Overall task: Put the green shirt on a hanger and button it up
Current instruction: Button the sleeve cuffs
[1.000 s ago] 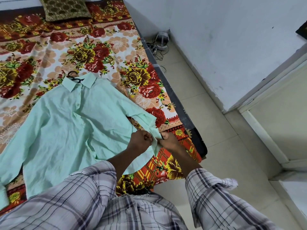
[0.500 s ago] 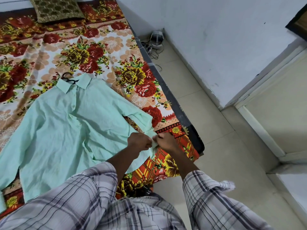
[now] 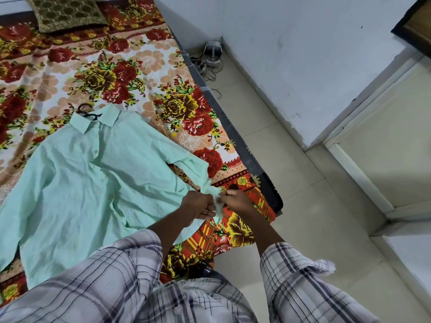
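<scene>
The pale green shirt point(image 3: 79, 187) lies flat, front up, on the flowered bed sheet, its front placket closed with buttons down the chest. A dark hanger hook point(image 3: 86, 111) sticks out of the collar. The shirt's right sleeve runs toward the bed's near corner, where both hands meet at its cuff point(image 3: 215, 199). My left hand point(image 3: 198, 203) pinches one side of the cuff and my right hand point(image 3: 235, 198) pinches the other, fingertips almost touching. The cuff button is hidden by my fingers.
The bed's flowered sheet point(image 3: 130, 73) fills the left; a brown patterned pillow point(image 3: 65, 12) lies at the top. The bed's dark edge point(image 3: 247, 148) borders a tiled floor point(image 3: 303, 206). A white device with cables point(image 3: 213, 53) sits by the wall. A door frame point(image 3: 363, 127) stands right.
Both hands stayed together at the sleeve cuff, shifting slightly toward the bed corner; fingers have reworked the cuff fabric. The shirt body and hanger have not moved.
</scene>
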